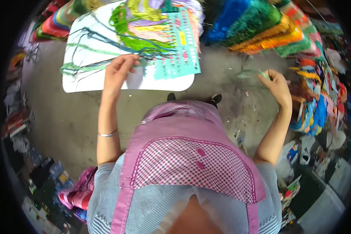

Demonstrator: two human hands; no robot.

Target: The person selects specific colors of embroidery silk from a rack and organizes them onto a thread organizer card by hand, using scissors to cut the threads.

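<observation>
My left hand (121,71) is over the white table, its fingers pinched on embroidery threads (143,61) at the left edge of a teal punched card (189,62). The exact grip is partly hidden by the fingers. Skeins of bright green, yellow, pink and purple thread (142,29) run through the card's holes. Loose dark and pale green strands (91,48) trail leftward across the tabletop. Off to the right of the table, my right hand (277,86) is closed on a light green thread (249,73), whose loose end points left, above the floor.
The white table (87,84) has a rounded front edge. Hanks of blue, green and orange thread (261,29) hang at the back right, and more colourful hanks (66,19) at the back left. Piled bundles (314,105) line the right side. Grey floor (62,109) lies below.
</observation>
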